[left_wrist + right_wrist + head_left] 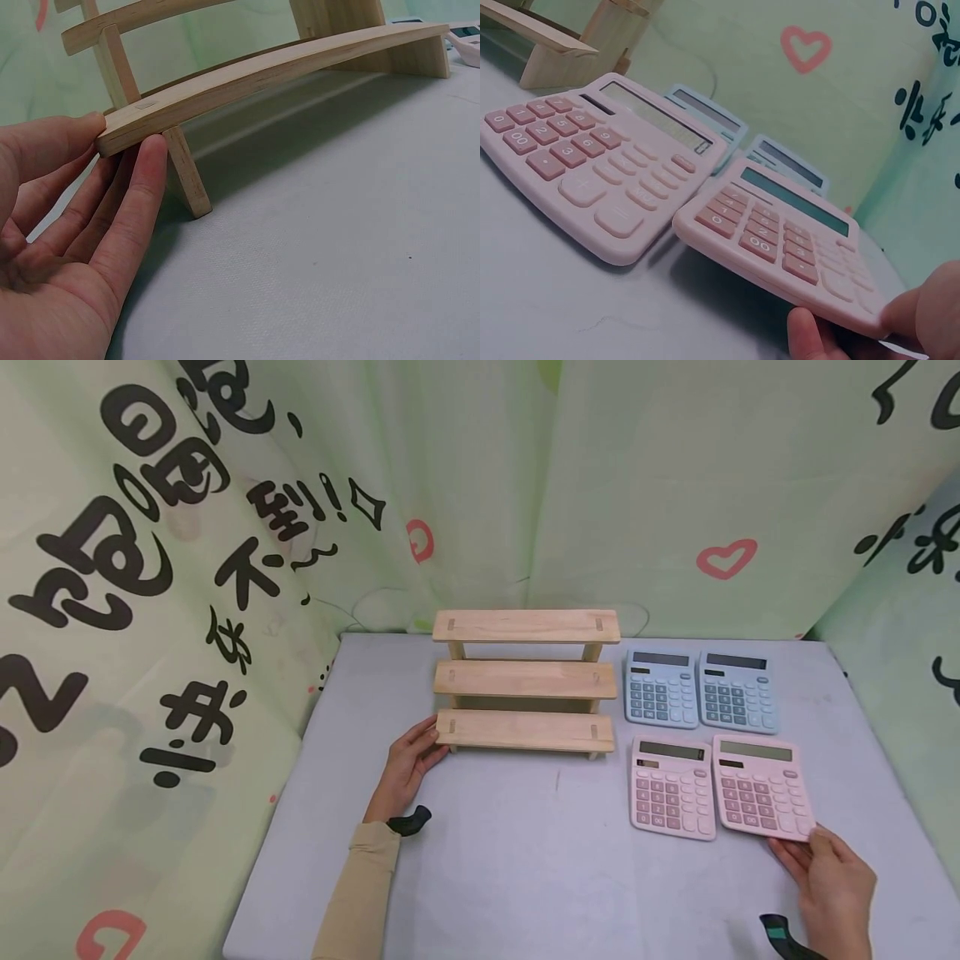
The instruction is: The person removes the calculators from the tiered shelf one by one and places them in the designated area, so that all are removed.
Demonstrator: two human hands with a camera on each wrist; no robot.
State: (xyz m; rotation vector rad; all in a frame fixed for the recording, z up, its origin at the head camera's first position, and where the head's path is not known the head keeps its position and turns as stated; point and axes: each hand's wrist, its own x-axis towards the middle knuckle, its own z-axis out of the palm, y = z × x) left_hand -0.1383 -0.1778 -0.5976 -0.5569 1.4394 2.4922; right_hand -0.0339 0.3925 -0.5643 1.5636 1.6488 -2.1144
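Note:
A three-tier wooden stand (525, 678) stands on the table, and my left hand (405, 767) pinches the left end of its lowest shelf (270, 79), thumb on the end and fingers beneath. My right hand (836, 885) grips the lower right corner of a pink calculator (761, 785). In the right wrist view, that calculator's near edge (742, 266) is raised off the table, a shadow under it. Close on its left lies a second pink calculator (672, 787). Behind these are two blue calculators, one on the left (662, 689) and one on the right (737, 692).
The table (510, 868) has a pale cover. A green curtain (637, 485) with black characters and red hearts hangs behind it and along both sides. Black straps circle the left wrist (409, 821) and the right wrist (787, 937).

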